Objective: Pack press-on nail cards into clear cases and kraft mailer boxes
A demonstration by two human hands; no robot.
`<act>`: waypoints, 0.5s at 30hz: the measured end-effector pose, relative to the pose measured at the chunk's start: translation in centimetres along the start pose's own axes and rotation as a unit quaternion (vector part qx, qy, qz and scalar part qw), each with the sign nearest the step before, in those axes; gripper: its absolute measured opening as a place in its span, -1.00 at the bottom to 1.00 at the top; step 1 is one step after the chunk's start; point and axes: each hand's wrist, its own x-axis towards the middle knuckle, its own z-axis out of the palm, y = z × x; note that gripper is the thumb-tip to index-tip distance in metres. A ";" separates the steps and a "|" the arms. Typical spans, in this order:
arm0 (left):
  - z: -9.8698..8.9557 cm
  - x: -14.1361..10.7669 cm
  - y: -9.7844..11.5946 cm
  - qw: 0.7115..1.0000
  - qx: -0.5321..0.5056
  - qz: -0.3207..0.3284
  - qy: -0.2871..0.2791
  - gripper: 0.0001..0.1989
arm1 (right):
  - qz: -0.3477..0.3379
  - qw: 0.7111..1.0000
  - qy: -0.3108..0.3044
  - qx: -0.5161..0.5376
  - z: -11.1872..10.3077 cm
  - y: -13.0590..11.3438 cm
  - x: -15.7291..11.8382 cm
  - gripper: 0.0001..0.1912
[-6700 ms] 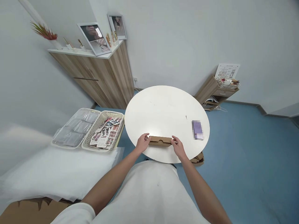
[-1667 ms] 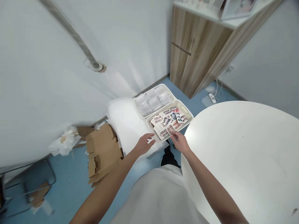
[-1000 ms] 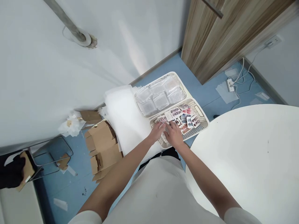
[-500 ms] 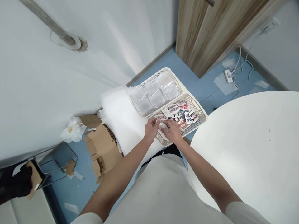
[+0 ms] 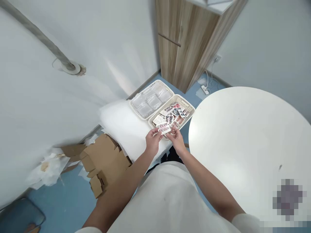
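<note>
Card (image 5: 164, 128) held over the basket (image 5: 189, 105)

The printed card is at the basket's near end, its left side pinched in the left hand (image 5: 152, 140); the right hand (image 5: 177, 139) is at its right side, grip unclear. Light pressure on those 2 sides should keep the print unbent, clear of the loose cards (image 5: 179, 120) beyond.

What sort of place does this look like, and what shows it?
Probably a small packing or storage room: there's a basket of patterned cards, several clear plastic packs and unfolded cardboard.
</note>
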 end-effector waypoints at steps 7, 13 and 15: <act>-0.8 -6.7 -2.1 0.993 -0.062 -0.027 -0.094 -0.62 | -0.055 0.997 0.022 0.054 -0.5 1.0 -7.4 -0.73; -0.7 -10.6 -4.8 0.968 0.063 -0.063 -0.237 -0.59 | -0.078 0.989 0.113 0.052 -3.7 1.6 -11.6 -0.75; -0.5 -11.1 -5.1 0.953 0.116 -0.038 -0.276 -0.59 | -0.087 0.987 0.128 0.048 -5.3 1.5 -12.9 -0.75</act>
